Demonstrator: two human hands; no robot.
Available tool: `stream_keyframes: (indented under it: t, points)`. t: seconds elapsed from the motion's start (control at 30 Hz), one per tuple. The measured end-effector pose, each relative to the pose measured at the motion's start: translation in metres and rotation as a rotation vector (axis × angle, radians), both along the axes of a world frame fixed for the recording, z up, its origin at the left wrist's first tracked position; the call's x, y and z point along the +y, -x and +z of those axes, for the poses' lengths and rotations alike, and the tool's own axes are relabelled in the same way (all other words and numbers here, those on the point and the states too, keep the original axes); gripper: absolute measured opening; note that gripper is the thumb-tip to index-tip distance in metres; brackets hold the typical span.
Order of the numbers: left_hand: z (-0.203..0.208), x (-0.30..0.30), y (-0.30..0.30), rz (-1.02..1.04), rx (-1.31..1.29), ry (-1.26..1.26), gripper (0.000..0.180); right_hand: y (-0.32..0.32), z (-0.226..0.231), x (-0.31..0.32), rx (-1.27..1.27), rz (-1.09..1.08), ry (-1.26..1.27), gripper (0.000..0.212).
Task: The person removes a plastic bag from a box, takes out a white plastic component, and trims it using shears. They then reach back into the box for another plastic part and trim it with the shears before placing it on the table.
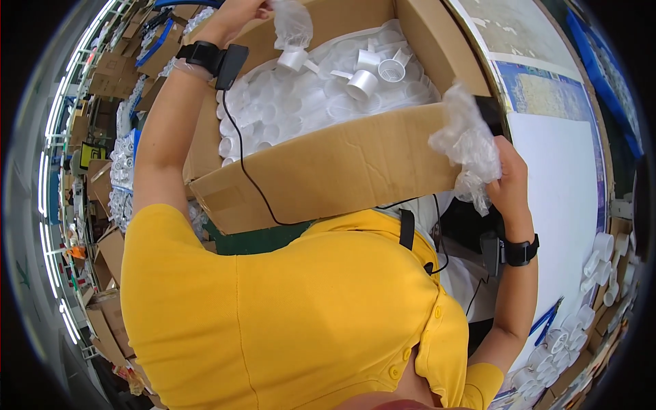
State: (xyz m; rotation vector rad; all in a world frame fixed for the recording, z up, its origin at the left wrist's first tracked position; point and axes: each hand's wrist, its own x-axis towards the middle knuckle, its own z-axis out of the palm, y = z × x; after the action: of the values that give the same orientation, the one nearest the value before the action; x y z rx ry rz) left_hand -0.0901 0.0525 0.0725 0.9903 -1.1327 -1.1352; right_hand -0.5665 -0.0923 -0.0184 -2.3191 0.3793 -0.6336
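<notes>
Right hand [511,179]: near right, elbow bent, fingers closed on a crumpled clear bag [468,147], apparently held at one side so that it hangs by the box's near right corner. Cardboard box [321,167]: open, directly before the body, seemingly placed for both hands' reach; packed with pale cups [287,106] among clear plastic. Loose white cups [362,85]: lying on top, far right inside. Left hand [239,15]: far left, arm stretched forward, fingers at a second bag [292,26], probably pinching its top; grip partly out of view. Handled cup [292,59]: just beneath; whether bagged, cannot tell.
</notes>
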Motion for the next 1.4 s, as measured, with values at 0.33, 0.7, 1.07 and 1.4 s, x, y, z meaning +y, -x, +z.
stream_keyframes:
  t: [0.33,0.7,1.07,1.4]
  points:
    - [0.073,-0.016,0.161,-0.176,-0.716,-0.037,0.018,-0.143,0.07,0.006,-0.187,0.272,-0.094,0.042]
    - [-0.086,0.109,-0.098,0.354,-0.714,-1.016,0.024,-0.068,0.028,-0.053,0.045,0.038,-0.146,0.028]
    - [-0.197,0.173,-0.198,-0.113,-1.624,-1.368,0.018,-0.041,0.016,-0.042,0.12,-0.161,-0.394,0.031]
    - [-0.174,0.182,-0.153,0.495,-0.952,-1.293,0.028,-0.049,0.018,-0.04,0.114,-0.156,-0.408,0.03]
